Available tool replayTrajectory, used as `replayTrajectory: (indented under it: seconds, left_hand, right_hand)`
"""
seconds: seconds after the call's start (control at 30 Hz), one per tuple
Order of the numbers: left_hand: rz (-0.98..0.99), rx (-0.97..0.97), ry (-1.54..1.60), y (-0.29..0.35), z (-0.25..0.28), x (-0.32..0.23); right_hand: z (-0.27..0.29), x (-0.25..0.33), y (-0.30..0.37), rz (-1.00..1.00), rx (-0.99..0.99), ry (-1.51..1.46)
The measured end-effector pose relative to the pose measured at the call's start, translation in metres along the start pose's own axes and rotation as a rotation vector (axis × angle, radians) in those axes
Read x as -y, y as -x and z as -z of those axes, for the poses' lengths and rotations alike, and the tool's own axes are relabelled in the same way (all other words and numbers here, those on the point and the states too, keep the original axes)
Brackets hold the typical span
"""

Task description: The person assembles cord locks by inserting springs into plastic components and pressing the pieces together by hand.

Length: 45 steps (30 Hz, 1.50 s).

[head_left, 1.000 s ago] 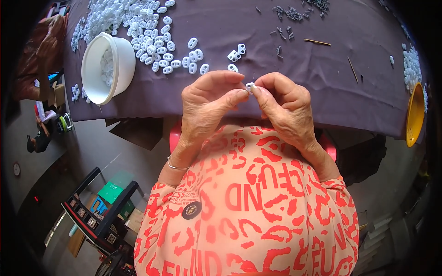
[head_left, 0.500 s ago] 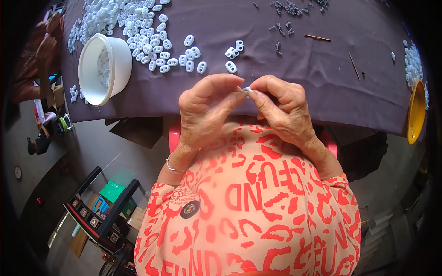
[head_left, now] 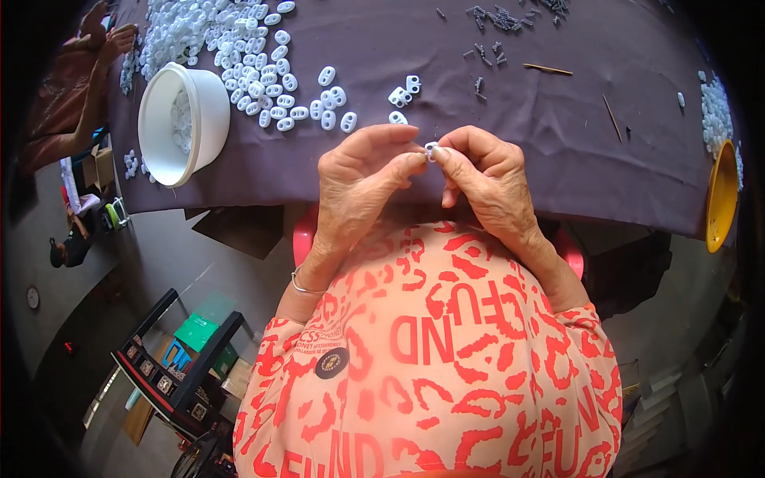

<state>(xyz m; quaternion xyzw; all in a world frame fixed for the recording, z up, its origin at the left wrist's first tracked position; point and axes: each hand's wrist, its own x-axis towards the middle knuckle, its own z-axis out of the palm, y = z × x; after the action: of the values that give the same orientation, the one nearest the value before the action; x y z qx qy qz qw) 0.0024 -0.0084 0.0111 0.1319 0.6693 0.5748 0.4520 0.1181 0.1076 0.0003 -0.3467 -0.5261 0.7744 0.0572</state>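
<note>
A small white two-hole plastic cord lock [head_left: 431, 151] is pinched between the thumb and forefinger of my right hand [head_left: 490, 179], just over the table's near edge. My left hand [head_left: 358, 175] is beside it, thumb tip close to the piece and forefinger lifted apart from the thumb. Whether the left thumb touches the piece I cannot tell. Beyond my hands lie a few cord locks [head_left: 400, 96], and one more [head_left: 398, 118] is partly hidden by my left fingers. Farther off are small dark metal springs [head_left: 502, 20].
A white tub [head_left: 211, 119] holding pale pieces stands at the left, near a large heap of white cord locks [head_left: 255, 76]. On the right are a thin brass-coloured rod [head_left: 548, 69], a dark stick [head_left: 612, 118], a yellow dish [head_left: 721, 197] and small white pieces [head_left: 715, 115]. Another person's hand [head_left: 119, 40] reaches in at far left.
My left thumb and fingers have drawn away a little from the cord lock, which now shows more of its face in my right hand. The other person's hand has moved toward the heap.
</note>
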Motion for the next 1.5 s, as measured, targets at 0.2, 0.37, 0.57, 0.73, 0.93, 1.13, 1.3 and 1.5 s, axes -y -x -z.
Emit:
replayTrajectory:
  seconds: [0.2,0.37,0.57,0.73,0.93,1.13,1.3,1.5]
  left_hand:
    - [-0.003,0.000,0.102,-0.002,-0.002,0.001]
    - [0.042,0.057,0.104,-0.002,0.000,0.001]
    - [0.057,0.078,0.010,0.001,-0.003,0.003]
    - [-0.071,0.046,-0.111,-0.001,-0.007,0.010]
    - [-0.435,0.029,-0.349,-0.011,-0.007,0.020]
    - [-0.454,0.083,-0.350,-0.015,-0.003,0.020]
    - [-0.349,0.093,-0.318,-0.013,-0.001,0.021]
    - [-0.220,0.096,-0.176,-0.011,-0.001,0.016]
  right_hand:
    - [0.001,-0.002,-0.002,0.021,-0.019,-0.089]
    - [0.001,0.001,-0.001,-0.005,-0.027,-0.120]
    - [-0.002,0.001,0.001,0.048,-0.043,-0.039]
    - [-0.002,-0.004,0.001,0.115,-0.078,0.043]
    - [0.000,-0.007,0.000,0.168,-0.081,0.179]
    - [0.001,-0.001,-0.001,0.167,-0.055,0.205]
    - [0.000,0.000,-0.004,0.092,-0.022,0.116]
    - [-0.001,-0.002,-0.004,0.056,-0.034,0.005]
